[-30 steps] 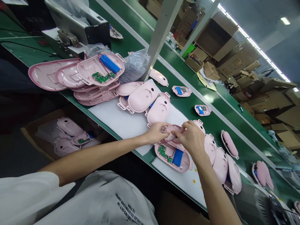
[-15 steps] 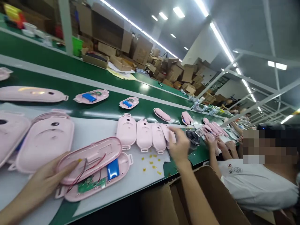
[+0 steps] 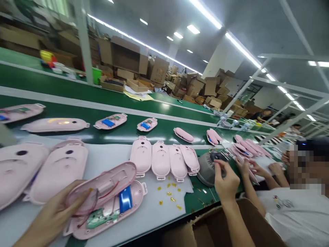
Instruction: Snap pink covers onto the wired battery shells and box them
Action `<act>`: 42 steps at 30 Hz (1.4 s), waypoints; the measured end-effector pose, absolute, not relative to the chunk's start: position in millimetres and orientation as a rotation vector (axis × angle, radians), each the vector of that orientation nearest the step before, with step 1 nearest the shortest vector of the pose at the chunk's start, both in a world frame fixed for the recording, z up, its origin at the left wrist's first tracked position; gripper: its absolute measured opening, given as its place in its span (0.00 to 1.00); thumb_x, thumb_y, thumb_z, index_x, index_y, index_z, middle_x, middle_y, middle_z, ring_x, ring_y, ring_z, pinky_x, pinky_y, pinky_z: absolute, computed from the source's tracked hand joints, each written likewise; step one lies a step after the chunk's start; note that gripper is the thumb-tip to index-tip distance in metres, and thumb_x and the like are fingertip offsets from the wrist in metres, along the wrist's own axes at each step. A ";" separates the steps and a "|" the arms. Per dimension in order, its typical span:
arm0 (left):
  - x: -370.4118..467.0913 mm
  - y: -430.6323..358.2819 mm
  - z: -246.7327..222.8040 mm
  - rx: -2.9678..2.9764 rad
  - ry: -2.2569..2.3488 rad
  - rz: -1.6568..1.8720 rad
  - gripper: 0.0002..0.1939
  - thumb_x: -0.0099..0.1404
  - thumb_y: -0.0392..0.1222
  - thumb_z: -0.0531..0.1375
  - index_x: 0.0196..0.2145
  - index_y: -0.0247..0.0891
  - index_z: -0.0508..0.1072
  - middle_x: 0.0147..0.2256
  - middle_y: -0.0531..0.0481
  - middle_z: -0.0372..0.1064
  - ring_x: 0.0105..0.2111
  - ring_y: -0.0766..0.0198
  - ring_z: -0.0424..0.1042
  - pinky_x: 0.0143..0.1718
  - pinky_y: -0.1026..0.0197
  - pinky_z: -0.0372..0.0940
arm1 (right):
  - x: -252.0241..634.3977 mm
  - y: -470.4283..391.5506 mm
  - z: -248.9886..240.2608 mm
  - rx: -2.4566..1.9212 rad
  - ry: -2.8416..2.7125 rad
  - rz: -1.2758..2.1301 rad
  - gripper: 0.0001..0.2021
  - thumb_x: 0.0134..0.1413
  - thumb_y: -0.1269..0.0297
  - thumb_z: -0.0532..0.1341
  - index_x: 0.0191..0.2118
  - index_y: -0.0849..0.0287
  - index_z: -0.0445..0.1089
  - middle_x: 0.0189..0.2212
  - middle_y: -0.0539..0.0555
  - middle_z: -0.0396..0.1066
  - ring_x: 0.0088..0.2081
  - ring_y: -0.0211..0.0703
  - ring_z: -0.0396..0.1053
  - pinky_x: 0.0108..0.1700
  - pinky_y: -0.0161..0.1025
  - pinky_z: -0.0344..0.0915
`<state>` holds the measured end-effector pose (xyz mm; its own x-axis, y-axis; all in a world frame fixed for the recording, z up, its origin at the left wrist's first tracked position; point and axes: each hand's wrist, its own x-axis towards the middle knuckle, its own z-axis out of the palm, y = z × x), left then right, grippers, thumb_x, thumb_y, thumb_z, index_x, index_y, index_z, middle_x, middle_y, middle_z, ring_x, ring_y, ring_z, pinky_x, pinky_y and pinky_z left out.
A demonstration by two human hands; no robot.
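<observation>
My left hand (image 3: 61, 202) grips a pink shell half (image 3: 108, 185) by its left end, with red and dark wires inside. It is tilted over a second pink shell half (image 3: 137, 202) that bears a green circuit board (image 3: 102, 216) and a blue battery (image 3: 125, 199). At the right, my right hand (image 3: 226, 176) is raised in front of a grey round device (image 3: 207, 169), thumb and forefinger bent towards each other; whatever is between the tips is too small to make out. Small yellow pieces (image 3: 172, 199) lie scattered on the white sheet (image 3: 102, 154).
Pink shells (image 3: 141, 156) stand in a row behind the yellow pieces, and larger ones (image 3: 59, 171) lie at left. More shells (image 3: 111, 121) rest on the green belt (image 3: 123, 137). A cardboard box (image 3: 231, 223) is below my right arm. A co-worker (image 3: 300, 206) sits at right.
My right hand has moved right, away from the row of shells to the grey device. My left hand still holds the shell half. The view has shifted.
</observation>
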<state>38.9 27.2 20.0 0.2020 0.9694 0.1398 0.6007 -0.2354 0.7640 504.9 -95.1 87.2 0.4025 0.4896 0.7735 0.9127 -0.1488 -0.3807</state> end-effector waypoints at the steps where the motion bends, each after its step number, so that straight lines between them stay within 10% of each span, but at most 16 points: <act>1: 42.8 24.0 27.8 1.856 1.396 0.849 0.24 0.59 0.65 0.53 0.42 0.45 0.71 0.38 0.56 0.76 0.40 0.56 0.75 0.41 0.63 0.70 | 489.0 -96.0 81.5 -1.718 -1.300 -0.547 0.12 0.59 0.60 0.56 0.39 0.60 0.74 0.35 0.57 0.75 0.37 0.44 0.72 0.45 0.40 0.65; 11: 48.2 14.7 21.7 1.698 1.359 0.950 0.24 0.56 0.65 0.56 0.42 0.46 0.71 0.41 0.54 0.74 0.42 0.54 0.73 0.40 0.62 0.68 | 471.8 -69.5 56.3 -1.331 -0.297 0.513 0.17 0.46 0.55 0.64 0.39 0.62 0.69 0.28 0.52 0.73 0.26 0.39 0.70 0.34 0.40 0.72; 25: 45.9 19.7 -0.5 1.753 1.409 1.024 0.19 0.60 0.61 0.52 0.41 0.50 0.72 0.37 0.57 0.76 0.38 0.53 0.75 0.40 0.58 0.70 | 499.8 -22.3 70.4 -1.186 0.130 0.584 0.12 0.56 0.56 0.59 0.36 0.60 0.68 0.29 0.52 0.75 0.28 0.36 0.73 0.33 0.34 0.72; 31: 49.8 16.5 5.2 1.736 1.442 1.081 0.11 0.59 0.62 0.52 0.38 0.67 0.70 0.34 0.70 0.75 0.37 0.51 0.75 0.44 0.50 0.70 | 507.8 -11.8 71.3 -1.216 0.146 0.569 0.04 0.53 0.66 0.61 0.33 0.60 0.67 0.24 0.51 0.73 0.26 0.36 0.72 0.33 0.34 0.72; 42: 41.2 21.6 3.1 1.817 1.365 0.957 0.14 0.59 0.60 0.55 0.41 0.59 0.70 0.38 0.62 0.76 0.40 0.54 0.75 0.39 0.58 0.71 | 508.7 -28.0 70.2 -1.239 0.071 0.664 0.11 0.58 0.59 0.53 0.36 0.60 0.68 0.31 0.55 0.75 0.32 0.40 0.74 0.39 0.42 0.74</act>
